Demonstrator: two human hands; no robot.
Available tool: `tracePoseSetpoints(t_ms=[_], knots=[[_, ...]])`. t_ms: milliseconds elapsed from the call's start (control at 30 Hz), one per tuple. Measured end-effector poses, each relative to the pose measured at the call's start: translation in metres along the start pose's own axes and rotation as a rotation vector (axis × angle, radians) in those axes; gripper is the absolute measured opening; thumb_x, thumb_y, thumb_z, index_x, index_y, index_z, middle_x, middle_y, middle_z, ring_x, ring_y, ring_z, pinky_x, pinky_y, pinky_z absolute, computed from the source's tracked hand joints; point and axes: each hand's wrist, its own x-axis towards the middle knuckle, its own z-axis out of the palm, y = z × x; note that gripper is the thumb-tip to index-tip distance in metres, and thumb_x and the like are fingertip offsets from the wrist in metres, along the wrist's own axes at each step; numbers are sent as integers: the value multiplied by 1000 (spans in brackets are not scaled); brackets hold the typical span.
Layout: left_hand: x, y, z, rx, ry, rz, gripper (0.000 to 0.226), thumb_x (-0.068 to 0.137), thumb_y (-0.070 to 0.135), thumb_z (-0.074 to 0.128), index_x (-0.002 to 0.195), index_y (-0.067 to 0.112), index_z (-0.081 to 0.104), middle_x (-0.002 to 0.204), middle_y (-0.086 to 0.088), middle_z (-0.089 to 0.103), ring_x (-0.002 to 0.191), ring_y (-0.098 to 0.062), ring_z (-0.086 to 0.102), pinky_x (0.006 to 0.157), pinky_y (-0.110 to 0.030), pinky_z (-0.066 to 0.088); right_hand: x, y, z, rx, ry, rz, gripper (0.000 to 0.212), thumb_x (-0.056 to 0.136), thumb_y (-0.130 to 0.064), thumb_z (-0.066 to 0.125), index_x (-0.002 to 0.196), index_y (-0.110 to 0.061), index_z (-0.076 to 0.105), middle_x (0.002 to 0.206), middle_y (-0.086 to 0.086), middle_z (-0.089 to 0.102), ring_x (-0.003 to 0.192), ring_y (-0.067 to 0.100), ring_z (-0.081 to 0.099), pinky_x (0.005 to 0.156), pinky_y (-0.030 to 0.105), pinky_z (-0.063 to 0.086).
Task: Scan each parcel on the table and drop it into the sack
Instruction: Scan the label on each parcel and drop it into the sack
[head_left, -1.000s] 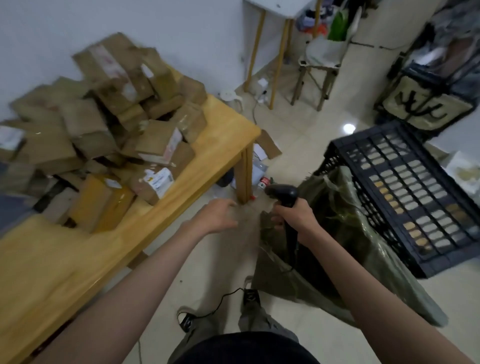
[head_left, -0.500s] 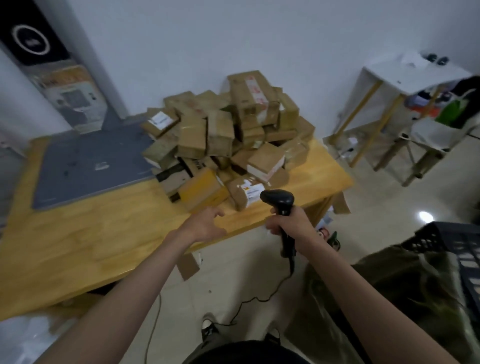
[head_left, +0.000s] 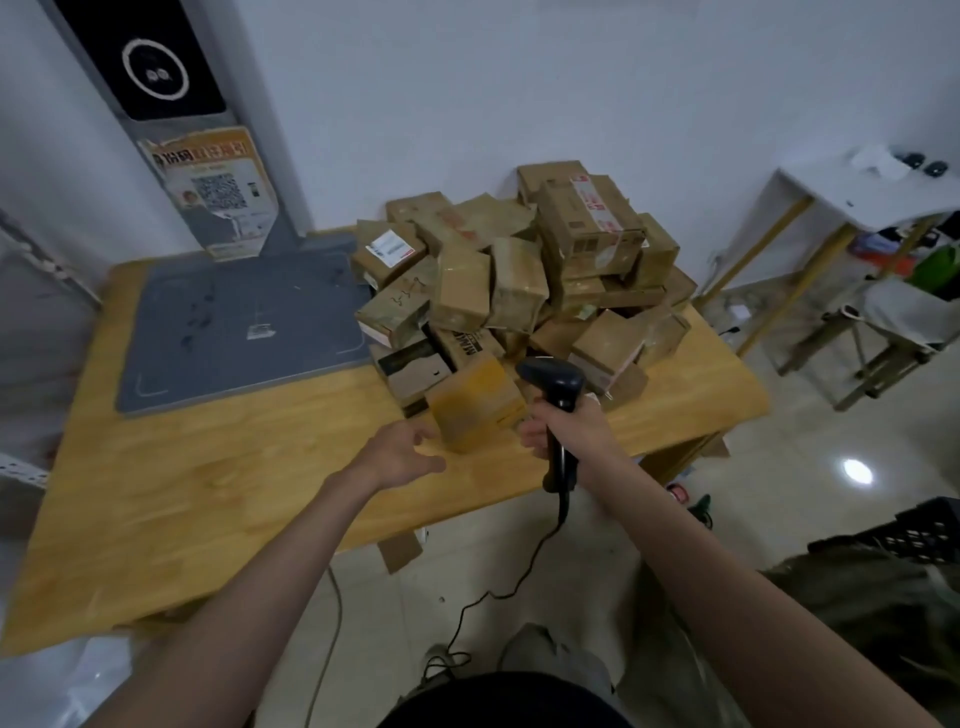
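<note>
A heap of brown cardboard parcels (head_left: 519, 291) covers the back right of the wooden table (head_left: 208, 493). Nearest me lies a yellow-taped parcel (head_left: 475, 402). My left hand (head_left: 400, 457) hovers over the table just left of that parcel, fingers loosely spread and holding nothing. My right hand (head_left: 569, 431) grips the handle of a black barcode scanner (head_left: 556, 387), whose head points toward the heap. The green sack (head_left: 857, 608) shows at the lower right, partly cut off by the frame.
A grey scale platform (head_left: 234, 327) with an upright post (head_left: 171, 104) occupies the table's back left. The scanner cable (head_left: 498, 592) trails to the floor. A black crate (head_left: 919, 530) stands behind the sack. A white side table (head_left: 878, 197) and a stool (head_left: 883, 322) stand at right.
My view has swung left from the sack to the table. Both hands moved forward over the table edge, the left one closing on the yellow-taped parcel. The scanner stays in my right hand.
</note>
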Motion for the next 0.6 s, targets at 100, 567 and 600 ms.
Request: tracePoseSetpoints(t_ms=[100, 567, 600], knots=[[11, -6, -2, -19, -19, -33, 61, 84, 40, 73, 139, 20, 53, 139, -3, 54, 121, -20, 55, 98, -35, 48, 22, -11, 11, -121, 44, 9, 10, 92, -9, 65, 100, -3, 66, 74, 13, 68, 63, 23, 62, 59, 34, 55], [90, 10, 1, -340, -55, -238, 71, 92, 39, 67, 148, 9, 37, 138, -9, 52, 125, -26, 50, 92, -25, 40, 129, -28, 36, -369, 48, 116, 22, 93, -20, 67, 113, -11, 64, 95, 13, 63, 96, 34, 61, 83, 47, 55], [94, 11, 5, -374, -61, -243, 67, 93, 36, 66, 148, 12, 37, 141, -8, 49, 129, -26, 48, 92, -24, 38, 133, -27, 36, -372, 40, 125, 19, 93, -20, 67, 111, -12, 64, 93, 12, 63, 95, 34, 62, 88, 51, 56]])
